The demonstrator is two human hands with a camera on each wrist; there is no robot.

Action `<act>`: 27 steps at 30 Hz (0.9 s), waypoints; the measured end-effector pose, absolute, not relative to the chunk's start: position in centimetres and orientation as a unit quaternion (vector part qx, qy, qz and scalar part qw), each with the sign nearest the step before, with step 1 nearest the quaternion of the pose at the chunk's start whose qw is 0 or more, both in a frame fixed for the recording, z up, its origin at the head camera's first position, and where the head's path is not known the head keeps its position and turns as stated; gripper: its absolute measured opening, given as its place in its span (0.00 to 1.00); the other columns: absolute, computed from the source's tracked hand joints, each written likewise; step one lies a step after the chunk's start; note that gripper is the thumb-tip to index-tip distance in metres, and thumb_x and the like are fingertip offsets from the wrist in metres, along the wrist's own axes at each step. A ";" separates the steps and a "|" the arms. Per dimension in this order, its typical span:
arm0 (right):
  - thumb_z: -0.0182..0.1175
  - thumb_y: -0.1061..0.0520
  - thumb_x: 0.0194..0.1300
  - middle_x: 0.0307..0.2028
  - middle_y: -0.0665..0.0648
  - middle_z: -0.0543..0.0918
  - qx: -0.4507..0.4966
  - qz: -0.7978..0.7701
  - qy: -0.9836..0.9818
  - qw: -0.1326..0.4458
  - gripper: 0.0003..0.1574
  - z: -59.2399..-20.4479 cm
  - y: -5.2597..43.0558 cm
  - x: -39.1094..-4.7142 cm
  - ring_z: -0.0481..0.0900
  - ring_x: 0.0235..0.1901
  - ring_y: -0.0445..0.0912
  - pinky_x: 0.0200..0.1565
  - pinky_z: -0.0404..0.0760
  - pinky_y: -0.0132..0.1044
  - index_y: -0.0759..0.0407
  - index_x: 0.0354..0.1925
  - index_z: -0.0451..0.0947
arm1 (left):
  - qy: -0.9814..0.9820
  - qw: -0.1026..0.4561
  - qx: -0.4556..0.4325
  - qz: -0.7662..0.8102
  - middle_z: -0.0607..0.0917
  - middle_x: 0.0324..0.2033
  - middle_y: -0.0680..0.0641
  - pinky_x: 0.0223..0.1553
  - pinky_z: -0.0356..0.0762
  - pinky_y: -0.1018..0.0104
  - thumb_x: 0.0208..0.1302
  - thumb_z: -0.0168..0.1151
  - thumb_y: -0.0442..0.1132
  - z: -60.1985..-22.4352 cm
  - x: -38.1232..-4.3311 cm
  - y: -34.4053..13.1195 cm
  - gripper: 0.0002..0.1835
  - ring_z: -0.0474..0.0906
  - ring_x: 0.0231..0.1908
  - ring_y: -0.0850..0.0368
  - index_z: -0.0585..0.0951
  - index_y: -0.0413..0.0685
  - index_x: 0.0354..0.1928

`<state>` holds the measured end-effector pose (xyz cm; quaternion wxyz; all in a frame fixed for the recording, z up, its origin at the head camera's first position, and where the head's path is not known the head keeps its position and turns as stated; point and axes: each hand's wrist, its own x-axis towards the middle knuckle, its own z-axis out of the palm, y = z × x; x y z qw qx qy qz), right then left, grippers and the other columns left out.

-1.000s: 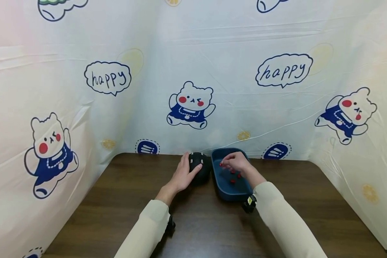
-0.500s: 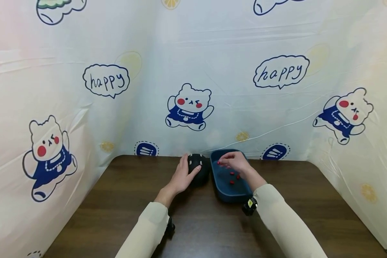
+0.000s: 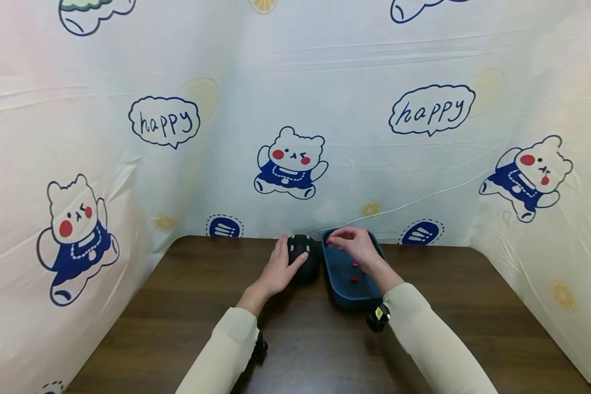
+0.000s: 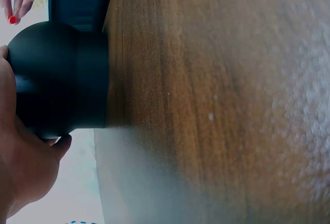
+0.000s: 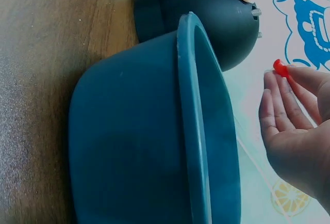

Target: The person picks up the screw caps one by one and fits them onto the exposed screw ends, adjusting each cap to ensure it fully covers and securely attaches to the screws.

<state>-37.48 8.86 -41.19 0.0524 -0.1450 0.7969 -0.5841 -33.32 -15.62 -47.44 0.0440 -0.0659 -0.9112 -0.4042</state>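
Observation:
A black dome-shaped block point(image 3: 303, 271) with a round base stands on the table, short metal bolts point(image 5: 256, 13) sticking out of its top. My left hand point(image 3: 277, 271) holds it from the left, thumb on the near side and fingers around the far side. Just right of the dome is a deep blue plastic bin point(image 3: 352, 300). Above the bin's far left part, my right hand point(image 3: 357, 246) pinches a small red cap-like piece point(image 5: 280, 68) between thumb and fingertips, level with the dome's top. Several more red pieces point(image 3: 355, 279) lie on the bin floor.
The brown wooden table point(image 3: 305, 350) runs back to a white printed curtain point(image 3: 354, 164), which also hangs at both sides. A camera point(image 3: 378, 318) sits on the right wrist, close to the bin's near right corner.
My right hand has lifted and shifted slightly left toward the dome, carrying the red piece. My left hand and the dome stay where they were.

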 end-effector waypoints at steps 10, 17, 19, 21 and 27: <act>0.66 0.57 0.71 0.44 0.61 0.89 -0.159 -0.615 0.772 0.012 0.13 -41.3 7.2 -37.9 0.83 0.51 0.63 0.60 0.78 0.60 0.64 0.49 0.86 | -0.910 0.041 -0.074 -0.407 0.45 0.81 0.44 0.74 0.55 0.39 0.68 0.47 0.76 -47.2 -33.2 -15.7 0.56 0.50 0.76 0.42 0.41 0.48 0.82; 0.65 0.56 0.72 0.46 0.60 0.88 -0.158 -0.603 0.782 0.005 0.14 -41.5 6.8 -38.1 0.83 0.52 0.62 0.60 0.78 0.60 0.64 0.50 0.85 | -0.909 0.043 -0.077 -0.408 0.44 0.81 0.44 0.74 0.54 0.39 0.69 0.46 0.76 -47.4 -33.2 -15.5 0.55 0.50 0.76 0.42 0.40 0.49 0.82; 0.65 0.55 0.72 0.46 0.59 0.88 -0.158 -0.594 0.789 -0.002 0.14 -41.5 6.6 -38.1 0.83 0.51 0.60 0.58 0.80 0.57 0.63 0.50 0.85 | -0.909 0.044 -0.077 -0.407 0.44 0.81 0.44 0.74 0.55 0.40 0.68 0.45 0.76 -47.5 -33.3 -15.5 0.55 0.50 0.76 0.43 0.40 0.50 0.82; 0.66 0.55 0.72 0.45 0.58 0.88 -0.156 -0.586 0.795 -0.010 0.14 -41.4 6.5 -38.1 0.84 0.50 0.56 0.56 0.81 0.54 0.62 0.50 0.86 | -0.909 0.045 -0.078 -0.408 0.45 0.81 0.44 0.74 0.55 0.40 0.68 0.45 0.76 -47.5 -33.4 -15.5 0.55 0.50 0.76 0.43 0.40 0.50 0.82; 0.67 0.55 0.71 0.45 0.57 0.88 -0.161 -0.579 0.799 -0.028 0.13 -41.1 5.5 -37.8 0.84 0.46 0.50 0.51 0.82 0.47 0.60 0.49 0.86 | -0.909 0.047 -0.076 -0.407 0.44 0.81 0.43 0.74 0.54 0.39 0.69 0.46 0.75 -47.4 -33.2 -15.7 0.55 0.49 0.77 0.42 0.40 0.48 0.82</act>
